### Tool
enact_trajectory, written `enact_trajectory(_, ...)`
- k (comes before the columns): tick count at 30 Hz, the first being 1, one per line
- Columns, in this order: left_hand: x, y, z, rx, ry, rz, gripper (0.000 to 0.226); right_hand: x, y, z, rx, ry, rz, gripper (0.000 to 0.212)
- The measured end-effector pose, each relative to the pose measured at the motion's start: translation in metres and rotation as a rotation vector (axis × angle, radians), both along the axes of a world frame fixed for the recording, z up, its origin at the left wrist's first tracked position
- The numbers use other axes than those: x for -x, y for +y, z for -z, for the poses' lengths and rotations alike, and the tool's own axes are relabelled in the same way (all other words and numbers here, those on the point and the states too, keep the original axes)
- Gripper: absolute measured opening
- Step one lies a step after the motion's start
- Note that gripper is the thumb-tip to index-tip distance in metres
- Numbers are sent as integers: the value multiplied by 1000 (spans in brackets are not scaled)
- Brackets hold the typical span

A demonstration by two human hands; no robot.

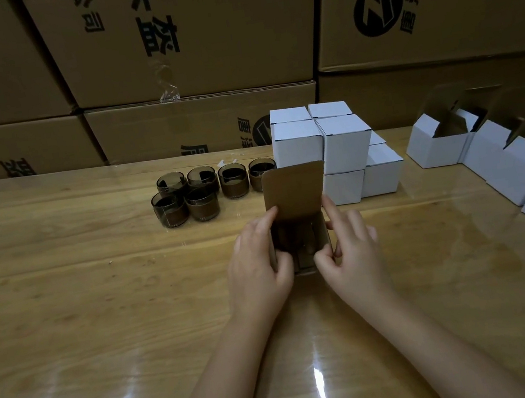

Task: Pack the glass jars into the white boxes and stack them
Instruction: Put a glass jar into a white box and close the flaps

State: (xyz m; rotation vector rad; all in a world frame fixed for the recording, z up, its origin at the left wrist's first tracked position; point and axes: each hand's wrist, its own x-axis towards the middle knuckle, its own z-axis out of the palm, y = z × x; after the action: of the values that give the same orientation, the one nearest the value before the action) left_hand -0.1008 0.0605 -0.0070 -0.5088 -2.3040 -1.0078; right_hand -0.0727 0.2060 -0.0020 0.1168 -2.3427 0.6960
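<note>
An open box [293, 191] stands in the middle of the table with its brown lid flap raised toward the back. A dark glass jar [297, 239] sits inside it. My left hand [258, 263] grips the box's left side, thumb at the front edge. My right hand [349, 250] grips the right side, index finger along the wall. Several smoky glass jars [201, 192] stand in two rows behind and to the left. A stack of closed white boxes [335, 148] rises just behind the open box, two layers high.
Several open, unfilled white boxes [498, 159] line the right side of the wooden table [98, 289], which is covered in glossy clear film. Large brown cartons [185, 41] form a wall along the table's far edge.
</note>
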Motion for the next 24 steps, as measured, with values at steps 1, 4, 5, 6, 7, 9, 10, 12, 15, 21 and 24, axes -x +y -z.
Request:
enact_trajectory(1, 0, 0, 0, 8, 3, 2, 67, 0, 0, 0, -9, -1, 2, 71)
enact_trajectory(4, 0, 0, -1, 42, 11, 1, 75, -1, -1, 2, 7, 7, -7, 70)
enact_trajectory(5, 0, 0, -1, 46, 8, -1, 76, -2, -1, 2, 22, 5, -16, 71)
enact_trajectory(6, -1, 0, -2, 48, 3, -3, 77, -2, -1, 1, 28, 4, -23, 72)
enact_trajectory(7, -1, 0, -2, 50, 1, -3, 78, -2, -1, 1, 19, 2, -26, 72)
enact_trajectory(9, 0, 1, -3, 58, -5, -1, 78, -2, 0, 0, -22, -11, -22, 73)
enact_trajectory(10, 0, 1, -3, 66, -13, -3, 78, -2, 0, 0, -45, -20, -19, 73)
enact_trajectory(12, 1, 1, -4, 88, -28, -9, 80, -2, 1, -1, -81, -46, -17, 72)
enact_trajectory(15, 2, 1, -5, 109, -67, -18, 80, -3, -1, -3, -85, -88, -23, 71)
enact_trajectory(21, 3, 1, -6, 96, -126, -16, 69, -3, -2, -5, -81, -76, -9, 65)
enact_trajectory(24, 1, 1, -5, 69, -108, -17, 61, -2, -2, -3, -55, -55, -11, 58)
